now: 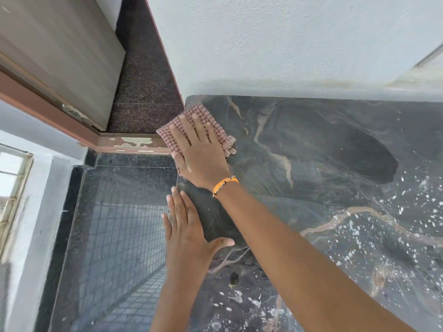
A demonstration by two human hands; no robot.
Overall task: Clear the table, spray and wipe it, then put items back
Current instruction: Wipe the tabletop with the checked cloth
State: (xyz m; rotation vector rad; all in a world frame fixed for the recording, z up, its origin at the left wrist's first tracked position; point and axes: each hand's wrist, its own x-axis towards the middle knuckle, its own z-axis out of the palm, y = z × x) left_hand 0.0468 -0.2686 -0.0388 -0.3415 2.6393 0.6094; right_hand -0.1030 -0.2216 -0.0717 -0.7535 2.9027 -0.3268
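Note:
The dark marble table fills the right half of the view and stands against a white wall. At its far left corner lies a red-and-white checked cloth. My right hand, with an orange band on the wrist, presses flat on the cloth, fingers spread. My left hand rests at the table's left edge nearer to me, thumb on the top and fingers held flat beside the edge; it holds nothing. White flecks and droplets dot the table's right and near parts.
The white wall runs behind the table. Left of the table is a dark polished floor, then a worn doorstep and a grey door. A window sits at the far left.

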